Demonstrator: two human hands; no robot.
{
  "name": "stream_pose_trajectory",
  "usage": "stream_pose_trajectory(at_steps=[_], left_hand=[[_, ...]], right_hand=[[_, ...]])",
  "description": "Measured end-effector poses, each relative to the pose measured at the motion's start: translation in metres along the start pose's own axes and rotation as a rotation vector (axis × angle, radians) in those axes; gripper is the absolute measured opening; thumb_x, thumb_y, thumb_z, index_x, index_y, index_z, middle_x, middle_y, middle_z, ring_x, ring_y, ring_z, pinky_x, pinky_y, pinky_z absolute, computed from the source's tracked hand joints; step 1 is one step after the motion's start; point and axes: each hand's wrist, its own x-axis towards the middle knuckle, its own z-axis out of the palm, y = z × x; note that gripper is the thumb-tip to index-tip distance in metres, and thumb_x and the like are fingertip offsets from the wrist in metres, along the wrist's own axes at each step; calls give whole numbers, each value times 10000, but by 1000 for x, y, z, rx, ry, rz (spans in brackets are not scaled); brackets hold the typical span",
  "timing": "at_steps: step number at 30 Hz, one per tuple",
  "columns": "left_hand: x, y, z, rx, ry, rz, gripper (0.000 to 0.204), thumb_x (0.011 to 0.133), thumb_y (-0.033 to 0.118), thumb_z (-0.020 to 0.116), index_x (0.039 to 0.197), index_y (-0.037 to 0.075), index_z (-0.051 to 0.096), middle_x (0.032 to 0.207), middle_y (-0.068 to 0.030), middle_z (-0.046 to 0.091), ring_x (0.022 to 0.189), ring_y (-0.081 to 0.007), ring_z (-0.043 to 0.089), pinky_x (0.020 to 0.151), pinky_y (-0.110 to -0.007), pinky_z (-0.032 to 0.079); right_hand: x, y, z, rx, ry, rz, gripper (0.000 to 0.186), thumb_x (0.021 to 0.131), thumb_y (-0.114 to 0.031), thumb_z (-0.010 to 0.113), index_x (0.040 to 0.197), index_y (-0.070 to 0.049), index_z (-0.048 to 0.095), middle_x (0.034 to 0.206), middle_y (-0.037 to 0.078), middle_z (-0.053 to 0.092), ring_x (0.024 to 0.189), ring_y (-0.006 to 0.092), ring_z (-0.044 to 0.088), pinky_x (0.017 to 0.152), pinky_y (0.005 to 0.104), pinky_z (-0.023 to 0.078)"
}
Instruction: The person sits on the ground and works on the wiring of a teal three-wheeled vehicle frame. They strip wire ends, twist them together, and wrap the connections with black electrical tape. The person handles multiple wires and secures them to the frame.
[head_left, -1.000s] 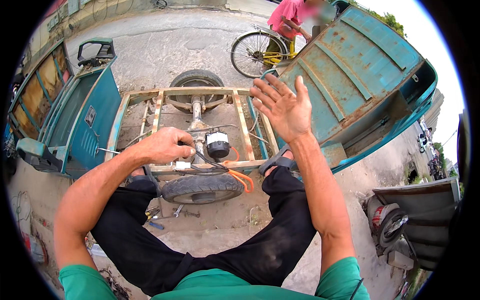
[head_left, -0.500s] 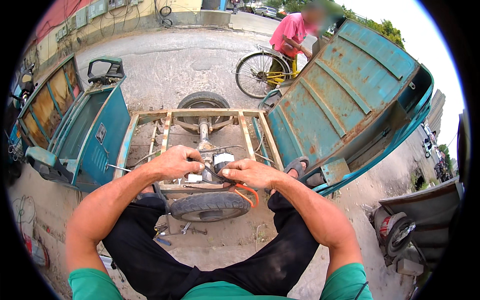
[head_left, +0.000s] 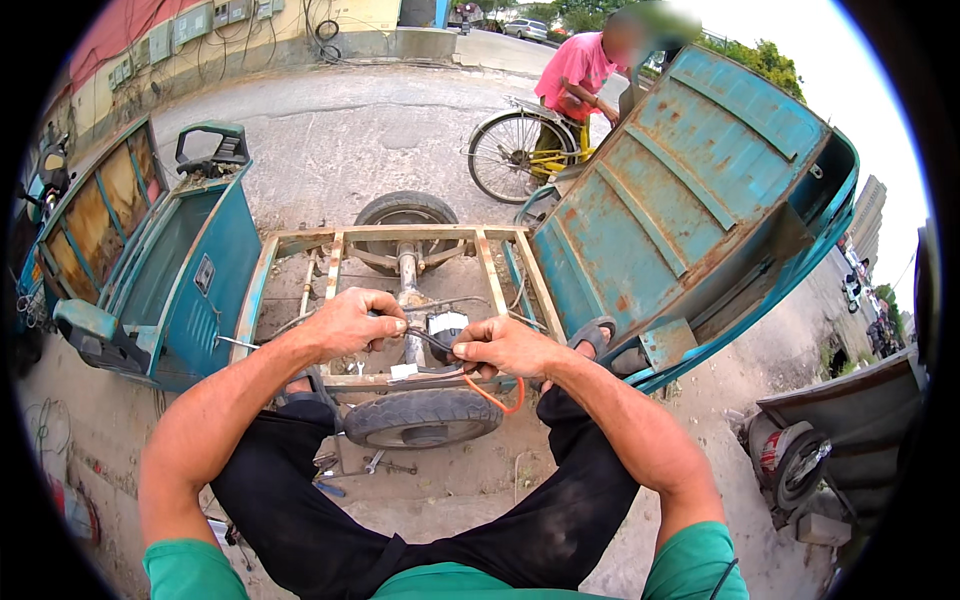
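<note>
Over the bare metal frame (head_left: 340,262) of a teal vehicle, my two hands hold a black cable (head_left: 428,338) stretched between them. My left hand (head_left: 358,322) pinches its left end with fingers curled. Thumb and forefinger of my right hand (head_left: 502,346) close on its other end. An orange wire (head_left: 512,402) loops down below my right hand. A white connector (head_left: 404,371) sits on the wiring just under the cable. Behind the hands, a black and white part (head_left: 446,322) is beside the axle (head_left: 408,272). My right fingers partly hide the wire ends.
A tyre (head_left: 422,418) lies in front of the frame, another wheel (head_left: 404,208) behind it. Wrenches (head_left: 374,461) rest on the ground. A rusty teal body panel (head_left: 670,190) leans at right; a teal cab part (head_left: 195,285) stands left. Beyond, a person (head_left: 578,72) holds a yellow bicycle (head_left: 545,155).
My hands have drawn slightly apart, and the black cable between them shows straighter. The white connector has shifted down and right, and the orange loop has swung a little.
</note>
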Motion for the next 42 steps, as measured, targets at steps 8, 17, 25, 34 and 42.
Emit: stream_pose_trajectory(at_steps=[8,17,25,34,42], left_hand=[[-4,12,4,77,88,48,197,967,181,690,979,-15,683,776,-47,668,676,-110,613,617,-289,493],[-6,10,6,244,210,143,274,946,240,671,1017,-23,707,876,-86,691,734,-126,611,659,-316,503],[-1,7,-8,47,288,80,333,995,229,612,1210,-19,664,925,-60,680,693,-90,595,615,-274,481],[0,6,4,81,-88,62,317,952,177,683,1200,-19,661,885,-32,648,706,-90,584,655,-273,510],[-5,11,10,-119,-63,127,430,954,254,728,1300,18,629,891,-30,663,708,-81,591,642,-260,500]], right_hand=[[-3,-4,8,-31,9,-25,330,1033,-314,639,1079,3,721,869,-1,683,659,61,549,619,243,479],[-8,-13,14,-147,69,-86,347,1044,-322,605,1038,6,719,825,20,663,687,87,563,623,270,487],[-12,-8,-1,126,277,-66,303,1054,-309,586,1063,-35,717,838,-21,624,629,43,481,558,206,398],[-2,1,-4,337,385,-90,291,1042,-291,597,1056,-15,688,823,-1,598,634,57,497,574,224,402],[0,-2,1,412,360,-83,258,1037,-269,628,1043,-13,657,798,2,585,591,55,526,524,183,412]])
